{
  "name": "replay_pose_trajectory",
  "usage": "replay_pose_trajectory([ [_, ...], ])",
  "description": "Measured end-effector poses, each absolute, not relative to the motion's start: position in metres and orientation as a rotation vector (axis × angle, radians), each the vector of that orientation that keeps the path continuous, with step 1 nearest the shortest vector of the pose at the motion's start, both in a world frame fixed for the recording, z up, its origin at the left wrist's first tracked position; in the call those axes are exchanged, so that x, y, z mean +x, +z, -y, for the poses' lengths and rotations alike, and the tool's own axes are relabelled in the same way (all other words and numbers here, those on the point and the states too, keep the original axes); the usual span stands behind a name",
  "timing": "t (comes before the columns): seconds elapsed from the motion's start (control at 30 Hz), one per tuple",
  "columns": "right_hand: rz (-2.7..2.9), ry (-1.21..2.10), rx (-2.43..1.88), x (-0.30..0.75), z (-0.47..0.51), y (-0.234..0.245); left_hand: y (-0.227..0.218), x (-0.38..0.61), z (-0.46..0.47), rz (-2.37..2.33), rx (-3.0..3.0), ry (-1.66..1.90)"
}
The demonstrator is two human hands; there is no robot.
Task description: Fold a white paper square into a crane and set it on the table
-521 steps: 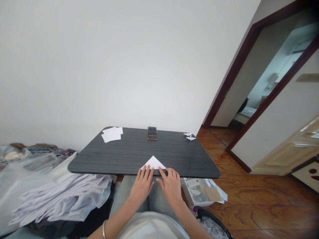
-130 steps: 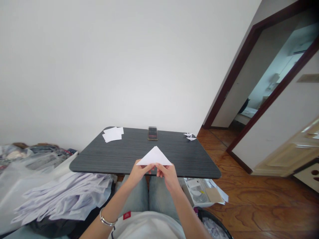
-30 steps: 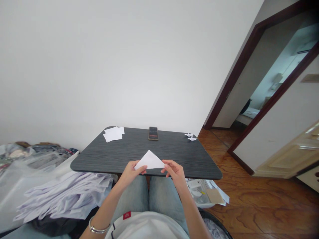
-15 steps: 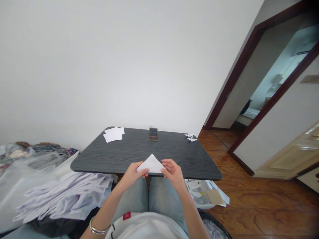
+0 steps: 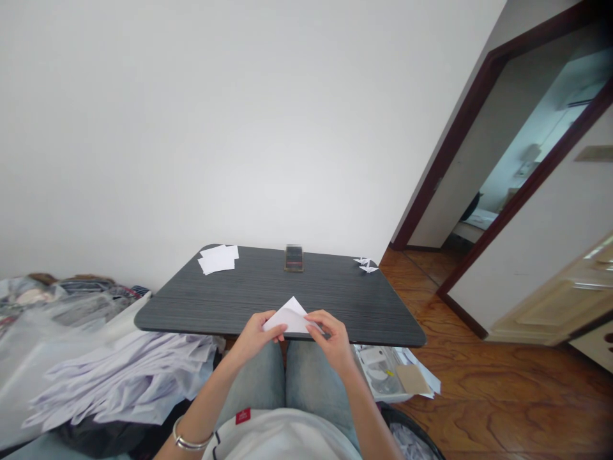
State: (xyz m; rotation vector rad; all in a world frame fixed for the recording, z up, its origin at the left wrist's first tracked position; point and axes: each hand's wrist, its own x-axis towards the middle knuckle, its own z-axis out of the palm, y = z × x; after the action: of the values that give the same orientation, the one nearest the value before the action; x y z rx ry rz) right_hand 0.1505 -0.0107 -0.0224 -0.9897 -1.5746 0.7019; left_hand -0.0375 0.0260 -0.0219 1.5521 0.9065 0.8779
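Note:
A white paper folded into a triangle (image 5: 290,314) is held just above the near edge of the dark grey table (image 5: 239,300). My left hand (image 5: 256,335) pinches its left corner, thumb on top. My right hand (image 5: 332,338) grips its right side, fingers curled over the paper's edge. Both hands hover over my lap in front of the table.
On the table's far side lie a stack of white sheets (image 5: 218,259), a small dark phone-like object (image 5: 294,257) and folded paper pieces (image 5: 366,264). Crumpled white papers (image 5: 119,380) pile at the left. A box of items (image 5: 387,370) sits on the wooden floor; a doorway (image 5: 517,172) opens right.
My hands have drawn closer together and a little lower. The triangle looks narrower now, with my right hand's fingers closing over its right side.

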Motion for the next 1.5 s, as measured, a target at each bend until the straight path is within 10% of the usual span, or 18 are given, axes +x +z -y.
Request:
replay_pose_trajectory([
  [1.5, 1.048, 1.196, -0.959, 0.135, 0.007, -0.041, -0.018, -0.028, -0.021, -0.857, 1.172, 1.240],
])
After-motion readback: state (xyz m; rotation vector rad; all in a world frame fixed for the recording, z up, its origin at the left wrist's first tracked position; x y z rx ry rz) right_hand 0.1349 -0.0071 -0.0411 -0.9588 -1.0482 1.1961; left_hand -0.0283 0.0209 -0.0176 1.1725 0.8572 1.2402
